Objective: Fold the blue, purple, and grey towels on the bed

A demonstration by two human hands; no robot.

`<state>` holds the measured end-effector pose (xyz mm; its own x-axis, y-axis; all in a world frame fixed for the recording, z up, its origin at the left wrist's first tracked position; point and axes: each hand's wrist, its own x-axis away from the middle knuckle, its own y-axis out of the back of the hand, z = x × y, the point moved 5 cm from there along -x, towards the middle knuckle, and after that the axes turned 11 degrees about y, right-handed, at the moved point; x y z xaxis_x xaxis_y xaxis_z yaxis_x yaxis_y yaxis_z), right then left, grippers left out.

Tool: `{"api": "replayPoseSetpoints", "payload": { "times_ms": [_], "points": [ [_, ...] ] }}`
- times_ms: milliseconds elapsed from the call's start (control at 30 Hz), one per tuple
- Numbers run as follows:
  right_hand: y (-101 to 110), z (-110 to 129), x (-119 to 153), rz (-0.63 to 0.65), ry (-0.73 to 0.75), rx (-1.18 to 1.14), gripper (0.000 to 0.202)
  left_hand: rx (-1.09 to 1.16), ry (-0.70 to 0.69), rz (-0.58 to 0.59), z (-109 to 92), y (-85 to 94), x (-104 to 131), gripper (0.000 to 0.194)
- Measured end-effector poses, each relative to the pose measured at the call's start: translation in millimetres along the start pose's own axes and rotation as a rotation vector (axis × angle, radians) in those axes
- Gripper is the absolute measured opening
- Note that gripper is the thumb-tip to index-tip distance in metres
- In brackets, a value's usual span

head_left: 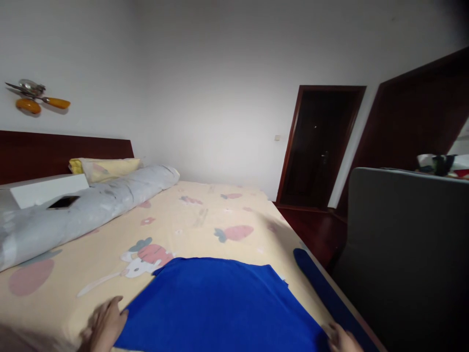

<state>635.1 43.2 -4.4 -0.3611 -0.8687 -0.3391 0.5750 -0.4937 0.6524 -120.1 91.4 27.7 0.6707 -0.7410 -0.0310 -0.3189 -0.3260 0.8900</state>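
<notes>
Blue cloth lies between both hands, left, right.

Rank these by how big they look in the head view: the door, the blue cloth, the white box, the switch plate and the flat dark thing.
1. Blue cloth
2. Door
3. White box
4. Flat dark thing
5. Switch plate

The cloth is nearest, so its true rank is unsure.

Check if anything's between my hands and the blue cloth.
Nothing visible is: the left hand is at the left edge of the blue cloth, the right hand at its right edge. The navy strip lies farther right.
</notes>
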Motion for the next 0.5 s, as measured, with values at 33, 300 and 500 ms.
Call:
{"api": "replayPoseSetpoints", "payload": {
  "times_ms": [33,300,500],
  "points": [
    [-5.9,6.8,-7.0,0.000,0.027,-0.001,0.047,-0.053,-0.047,-0.020,-15.4,-0.6,0.0,0.034],
    [-63.2,52.4,-85.3,0.137,-0.073,-0.060,0.039,-0.126,-0.147,0.060,-114.5,-27.5,-17.1,0.034],
    [-80.4,60.4,-114.3,0.202,-0.048,-0.080,0.009,-0.102,-0.148,0.126,-127.8,-32.6,-45.1,0.016]
  ]
}}
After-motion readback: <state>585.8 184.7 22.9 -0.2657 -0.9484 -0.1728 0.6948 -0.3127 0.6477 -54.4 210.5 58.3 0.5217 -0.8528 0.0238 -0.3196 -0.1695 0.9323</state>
